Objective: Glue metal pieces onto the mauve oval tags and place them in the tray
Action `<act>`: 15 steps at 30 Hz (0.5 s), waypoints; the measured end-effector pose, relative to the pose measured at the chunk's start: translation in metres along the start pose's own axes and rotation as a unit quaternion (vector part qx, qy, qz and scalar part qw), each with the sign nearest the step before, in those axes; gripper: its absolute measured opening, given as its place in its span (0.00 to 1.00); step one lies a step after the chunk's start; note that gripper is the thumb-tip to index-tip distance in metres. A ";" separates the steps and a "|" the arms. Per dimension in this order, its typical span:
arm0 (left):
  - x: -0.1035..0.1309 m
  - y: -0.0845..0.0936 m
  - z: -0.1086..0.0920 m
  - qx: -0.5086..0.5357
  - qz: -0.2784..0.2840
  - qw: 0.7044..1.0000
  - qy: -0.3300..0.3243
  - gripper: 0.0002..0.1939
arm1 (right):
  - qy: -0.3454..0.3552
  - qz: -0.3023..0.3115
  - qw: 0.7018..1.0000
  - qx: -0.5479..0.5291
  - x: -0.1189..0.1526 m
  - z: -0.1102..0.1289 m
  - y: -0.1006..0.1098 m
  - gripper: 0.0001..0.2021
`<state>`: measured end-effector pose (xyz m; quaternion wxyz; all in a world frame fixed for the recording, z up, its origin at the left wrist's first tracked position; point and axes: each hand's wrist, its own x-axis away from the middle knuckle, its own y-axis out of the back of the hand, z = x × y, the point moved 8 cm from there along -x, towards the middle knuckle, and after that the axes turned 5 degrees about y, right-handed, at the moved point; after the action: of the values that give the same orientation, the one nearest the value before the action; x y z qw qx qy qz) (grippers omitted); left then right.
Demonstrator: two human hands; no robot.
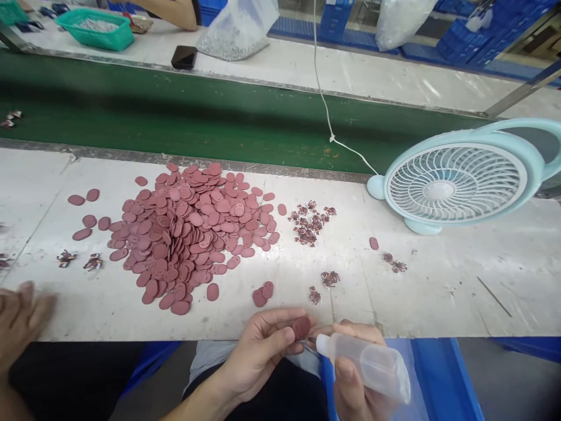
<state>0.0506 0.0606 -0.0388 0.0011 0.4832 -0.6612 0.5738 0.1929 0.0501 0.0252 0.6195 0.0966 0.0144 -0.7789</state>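
Note:
Between the thumb and fingers of my left hand (267,345) is a reddish-brown oval disc (301,328), held just past the table's front edge. My right hand (357,374) is wrapped round a translucent squeeze bottle (370,362), tilted with its white tip close to the disc. Whether the tip touches the disc I cannot tell. Beyond my left hand lie a few loose discs (263,293) and a big heap of the same discs (188,228). Small brown-and-white pieces (330,278) sit on the table past my right hand, with a larger cluster (310,222) behind them.
A light-blue fan (456,181) stands at the right, its white cord (324,105) running back over the green belt (175,117). Another person's hand (21,316) rests at the left edge. Across the belt are a green basket (94,38), a phone (184,57) and a plastic bag (239,35).

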 end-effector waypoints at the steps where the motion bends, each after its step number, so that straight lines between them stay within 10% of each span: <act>1: 0.000 0.000 0.000 0.000 0.000 1.000 0.000 0.15 | -0.011 -0.006 1.000 -0.003 -0.001 -0.001 0.000 0.15; 6: 0.000 -0.002 -0.003 0.008 0.013 1.000 -0.004 0.14 | -0.136 -0.073 0.954 -0.256 -0.018 -0.020 0.014 0.12; 8: 0.001 -0.002 -0.004 0.014 0.018 1.000 -0.005 0.13 | -0.198 -0.098 0.876 -0.429 -0.031 -0.040 0.028 0.15; 12: 0.003 0.004 -0.005 0.016 0.013 1.000 -0.001 0.13 | -0.279 -0.055 0.605 -0.744 -0.059 -0.085 0.053 0.18; 15: 0.004 0.011 -0.007 0.015 -0.001 1.000 -0.003 0.13 | -0.296 -0.002 0.550 -0.781 -0.070 -0.108 0.071 0.10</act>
<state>0.0380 0.0617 -0.0423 -0.0078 0.4856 -0.6523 0.5819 0.2910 0.1165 -0.0620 0.4191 -0.6612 0.4325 -0.4473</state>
